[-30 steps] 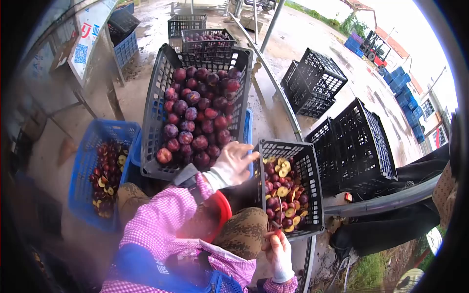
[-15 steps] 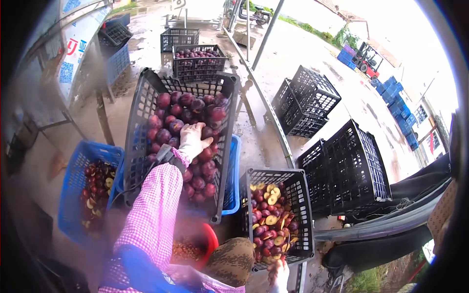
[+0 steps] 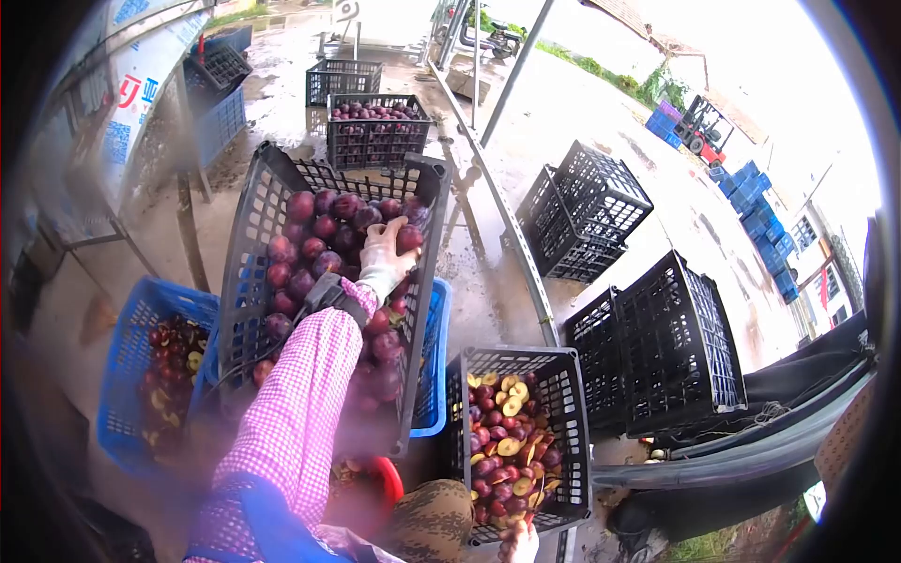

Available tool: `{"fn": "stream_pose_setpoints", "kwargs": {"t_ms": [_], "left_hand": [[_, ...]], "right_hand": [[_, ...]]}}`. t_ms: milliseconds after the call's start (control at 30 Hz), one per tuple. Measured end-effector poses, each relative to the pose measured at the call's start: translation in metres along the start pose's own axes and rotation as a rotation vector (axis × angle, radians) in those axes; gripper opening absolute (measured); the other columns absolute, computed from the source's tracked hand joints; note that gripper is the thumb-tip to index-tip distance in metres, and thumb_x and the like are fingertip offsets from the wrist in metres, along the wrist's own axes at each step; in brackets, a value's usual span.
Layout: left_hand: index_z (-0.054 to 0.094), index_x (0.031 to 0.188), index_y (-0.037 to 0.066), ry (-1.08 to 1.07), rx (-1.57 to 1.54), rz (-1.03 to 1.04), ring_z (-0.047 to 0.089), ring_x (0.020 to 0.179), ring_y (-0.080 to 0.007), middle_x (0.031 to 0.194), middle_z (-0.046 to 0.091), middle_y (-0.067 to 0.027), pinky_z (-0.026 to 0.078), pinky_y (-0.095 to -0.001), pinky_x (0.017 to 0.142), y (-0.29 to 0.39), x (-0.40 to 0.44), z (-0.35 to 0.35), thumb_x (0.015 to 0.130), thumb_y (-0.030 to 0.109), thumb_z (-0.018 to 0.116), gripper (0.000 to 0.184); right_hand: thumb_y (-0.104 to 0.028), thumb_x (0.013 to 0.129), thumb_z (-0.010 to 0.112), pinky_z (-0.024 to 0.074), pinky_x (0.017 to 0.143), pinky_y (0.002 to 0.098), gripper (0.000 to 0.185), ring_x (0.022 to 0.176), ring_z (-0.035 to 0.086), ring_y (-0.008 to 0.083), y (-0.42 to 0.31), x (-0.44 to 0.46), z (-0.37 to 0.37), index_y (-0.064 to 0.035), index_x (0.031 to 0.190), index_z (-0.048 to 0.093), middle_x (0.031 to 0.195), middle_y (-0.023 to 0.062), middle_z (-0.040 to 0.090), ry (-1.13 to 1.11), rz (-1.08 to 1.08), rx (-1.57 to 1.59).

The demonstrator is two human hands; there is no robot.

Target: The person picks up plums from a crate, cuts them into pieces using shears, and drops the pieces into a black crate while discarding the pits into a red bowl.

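Plum [image 3: 410,238] now between the left fingers [image 3: 395,227]

Open headroom: above the large crate [image 3: 261,206], which your left grip [image 3: 383,258] enters from the near side. Obstacles within: its raised side walls; plums [image 3: 327,264] crowding around your fingers. Floor [image 3: 483,305]: clear lane between that crate and the metal rail [image 3: 512,237]. Toward you, a narrow gap to the smaller crate [image 3: 566,422], partly filled by the blue crate [image 3: 437,357]. Right grip [image 3: 519,542]: at the smaller crate's near rim, your knee [image 3: 432,521] just left. Stacked crates [image 3: 662,352]: blocking the far right. Smaller crate: open from above.
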State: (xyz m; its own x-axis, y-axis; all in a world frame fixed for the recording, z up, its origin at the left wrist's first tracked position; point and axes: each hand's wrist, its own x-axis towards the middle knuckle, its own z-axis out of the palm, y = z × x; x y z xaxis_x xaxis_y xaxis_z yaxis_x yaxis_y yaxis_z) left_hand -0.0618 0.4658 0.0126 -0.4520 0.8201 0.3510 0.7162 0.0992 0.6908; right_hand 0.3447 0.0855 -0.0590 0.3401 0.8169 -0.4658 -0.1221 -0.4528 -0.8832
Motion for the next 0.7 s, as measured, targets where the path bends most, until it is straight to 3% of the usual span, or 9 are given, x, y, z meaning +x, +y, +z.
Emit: {"fn": "stream_pose_setpoints", "kwargs": {"t_ms": [100, 133, 167, 233, 300, 367, 500, 600, 700], "left_hand": [[0.052, 0.114, 0.009, 0.185, 0.116, 0.126, 0.052, 0.106, -0.0334, 0.108, 0.056, -0.014, 0.043, -0.0436, 0.088, -0.002, -0.001, -0.003, 0.069, 0.033, 0.072, 0.055], [0.055, 0.105, 0.009, 0.258, -0.109, 0.132, 0.055, 0.1, -0.0333, 0.103, 0.058, -0.013, 0.043, -0.0432, 0.086, -0.012, -0.001, -0.002, 0.068, 0.034, 0.071, 0.047], [0.057, 0.102, 0.008, 0.301, -0.206, 0.143, 0.056, 0.096, -0.0329, 0.098, 0.059, -0.0135, 0.043, -0.0434, 0.085, -0.02, -0.003, -0.008, 0.07, 0.032, 0.069, 0.042], [0.056, 0.1, 0.007, 0.443, -0.241, 0.178, 0.056, 0.093, -0.0321, 0.098, 0.059, -0.0137, 0.044, -0.0433, 0.083, -0.031, -0.003, -0.022, 0.073, 0.031, 0.068, 0.038], [0.057, 0.1, 0.007, 0.514, -0.17, 0.147, 0.057, 0.089, -0.0315, 0.099, 0.059, -0.0137, 0.045, -0.0427, 0.081, -0.033, 0.004, -0.032, 0.076, 0.031, 0.068, 0.036], [0.058, 0.102, 0.009, 0.245, -0.049, 0.154, 0.059, 0.088, -0.0327, 0.102, 0.059, -0.0147, 0.046, -0.0428, 0.08, -0.027, 0.005, -0.042, 0.076, 0.033, 0.068, 0.037], [0.042, 0.132, 0.019, -0.345, 0.398, 0.073, 0.059, 0.095, -0.0344, 0.114, 0.053, -0.0196, 0.047, -0.0426, 0.085, 0.016, -0.01, -0.045, 0.079, 0.04, 0.063, 0.06], [0.038, 0.135, 0.029, -0.47, 0.545, 0.037, 0.054, 0.106, -0.0363, 0.114, 0.05, -0.0197, 0.045, -0.0428, 0.089, 0.031, -0.008, -0.028, 0.079, 0.04, 0.063, 0.062], [0.043, 0.125, 0.023, -0.422, 0.512, 0.039, 0.055, 0.104, -0.0358, 0.112, 0.051, -0.0196, 0.046, -0.0429, 0.088, 0.029, -0.007, -0.02, 0.08, 0.037, 0.063, 0.052]], "right_hand": [[-0.026, 0.094, 0.051, 0.0359, 0.048, 0.0218, 0.021, 0.053, 0.043, 0.0088, 0.022, 0.005, -0.005, -0.0099, 0.104, 0.059, 0.067, -0.0012, 0.052, 0.073, -0.253, -0.162], [-0.025, 0.094, 0.05, 0.0361, 0.045, 0.0231, 0.017, 0.05, 0.042, 0.0096, 0.037, 0.013, -0.01, -0.0119, 0.1, 0.058, 0.064, -0.0011, 0.051, 0.104, -0.433, -0.238], [-0.025, 0.094, 0.05, 0.0361, 0.045, 0.0231, 0.017, 0.05, 0.042, 0.0096, 0.03, 0.011, -0.008, -0.0119, 0.1, 0.058, 0.064, -0.0011, 0.051, 0.106, -0.434, -0.236], [-0.025, 0.094, 0.051, 0.0341, 0.041, 0.0238, 0.014, 0.047, 0.041, 0.009, 0.012, 0.002, -0.004, -0.013, 0.095, 0.057, 0.062, -0.002, 0.049, 0.158, 0.055, 0.108], [-0.027, 0.094, 0.051, 0.0323, 0.04, 0.0237, 0.015, 0.046, 0.04, 0.0084, 0.009, 0.001, 0.001, -0.0134, 0.093, 0.056, 0.06, -0.0025, 0.046, 0.17, 0.079, 0.095], [-0.03, 0.093, 0.052, 0.0318, 0.041, 0.0221, 0.017, 0.048, 0.04, 0.0069, 0.015, 0.002, 0.003, -0.0129, 0.096, 0.057, 0.062, -0.0033, 0.047, 0.157, 0.053, 0.045], [-0.022, 0.093, 0.051, 0.0391, 0.048, 0.0275, 0.017, 0.056, 0.047, 0.0137, 0.025, 0.001, 0.007, -0.0089, 0.101, 0.058, 0.07, 0.0029, 0.052, 0.105, 0.012, 0.085], [-0.019, 0.092, 0.049, 0.0407, 0.05, 0.0296, 0.018, 0.058, 0.048, 0.0162, 0.024, 0.002, 0.005, -0.0076, 0.104, 0.057, 0.074, 0.0054, 0.054, 0.07, -0.085, -0.03], [-0.015, 0.091, 0.048, 0.0422, 0.053, 0.0317, 0.02, 0.061, 0.049, 0.0187, 0.024, -0.001, -0.003, -0.0063, 0.106, 0.057, 0.077, 0.008, 0.055, 0.02, -0.298, -0.253]]}}
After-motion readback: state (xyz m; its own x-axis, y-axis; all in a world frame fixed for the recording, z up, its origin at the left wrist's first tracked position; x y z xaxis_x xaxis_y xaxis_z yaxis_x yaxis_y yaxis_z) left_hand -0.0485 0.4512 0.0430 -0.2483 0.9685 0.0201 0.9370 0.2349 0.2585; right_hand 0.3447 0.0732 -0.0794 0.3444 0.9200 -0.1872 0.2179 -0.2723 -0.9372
